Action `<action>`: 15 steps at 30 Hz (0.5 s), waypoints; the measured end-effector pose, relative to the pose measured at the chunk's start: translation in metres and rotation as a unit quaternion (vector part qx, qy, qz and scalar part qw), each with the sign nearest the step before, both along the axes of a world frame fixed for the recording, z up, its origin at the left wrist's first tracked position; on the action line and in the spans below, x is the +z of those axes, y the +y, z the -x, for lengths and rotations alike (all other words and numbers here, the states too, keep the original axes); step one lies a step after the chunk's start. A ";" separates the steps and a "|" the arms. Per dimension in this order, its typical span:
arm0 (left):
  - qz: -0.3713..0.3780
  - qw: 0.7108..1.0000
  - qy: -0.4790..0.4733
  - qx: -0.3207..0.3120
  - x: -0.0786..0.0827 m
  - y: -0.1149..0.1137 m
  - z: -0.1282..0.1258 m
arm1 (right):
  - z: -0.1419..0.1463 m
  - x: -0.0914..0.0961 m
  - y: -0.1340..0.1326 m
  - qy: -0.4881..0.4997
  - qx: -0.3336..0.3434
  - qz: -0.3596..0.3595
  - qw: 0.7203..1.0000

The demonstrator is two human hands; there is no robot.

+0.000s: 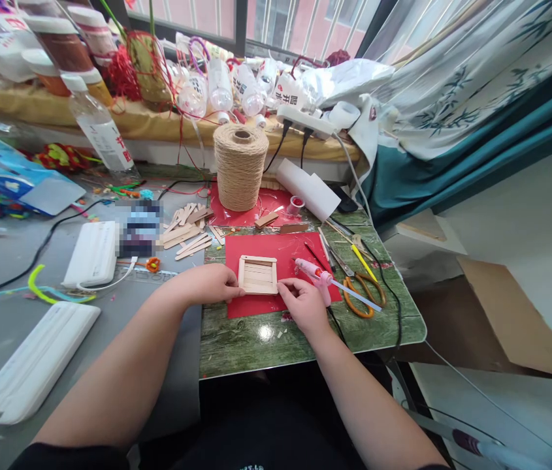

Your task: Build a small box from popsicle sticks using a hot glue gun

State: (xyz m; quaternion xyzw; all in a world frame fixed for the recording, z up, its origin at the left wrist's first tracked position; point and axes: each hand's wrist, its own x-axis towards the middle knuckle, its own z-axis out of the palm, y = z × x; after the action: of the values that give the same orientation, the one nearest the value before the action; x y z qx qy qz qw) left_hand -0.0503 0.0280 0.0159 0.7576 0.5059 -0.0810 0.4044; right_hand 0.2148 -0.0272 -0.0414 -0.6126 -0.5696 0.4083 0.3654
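A small square tray made of wooden craft sticks [258, 277], with raised stick edges, lies over a red sheet [251, 245]. At its lower left corner the fingers of my left hand [217, 284] pinch the edge. My right hand [302, 303] grips the lower right corner between thumb and fingers. Just right of that hand rests a pink hot glue gun [311, 269] with a clear glue stick [357, 295] poking out of its back. Scissors with orange-brown handles [364, 287] lie farther right, beside a yellow pen-like tool [364, 262].
Loose craft sticks [190, 228] are heaped left of the red sheet. Behind it stands a big twine spool [241, 168], near a white paper roll [308, 189]. White power banks [33, 362] with cables lie on the grey left side. An open cardboard box [496, 313] sits beyond the table's right edge.
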 end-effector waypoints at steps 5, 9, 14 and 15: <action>-0.002 1.000 -0.004 0.015 -0.001 -0.001 -0.002 | 0.001 -0.004 -0.002 0.002 0.009 0.000 1.000; -0.029 0.999 0.013 0.008 -0.002 -0.003 -0.004 | 0.001 -0.004 -0.002 0.003 0.020 0.021 1.000; -0.049 0.998 0.005 0.045 0.001 -0.003 -0.003 | 0.000 -0.001 -0.003 -0.025 0.024 -0.034 0.999; -0.077 0.994 0.016 0.070 0.000 -0.003 -0.004 | 0.000 -0.002 -0.005 -0.039 0.026 -0.055 0.997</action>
State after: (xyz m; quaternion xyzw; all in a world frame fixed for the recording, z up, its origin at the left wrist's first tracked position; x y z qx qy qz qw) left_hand -0.0461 0.0251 0.0163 0.7479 0.5688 -0.0247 0.3412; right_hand 0.2149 -0.0318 -0.0431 -0.5917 -0.6214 0.3611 0.3651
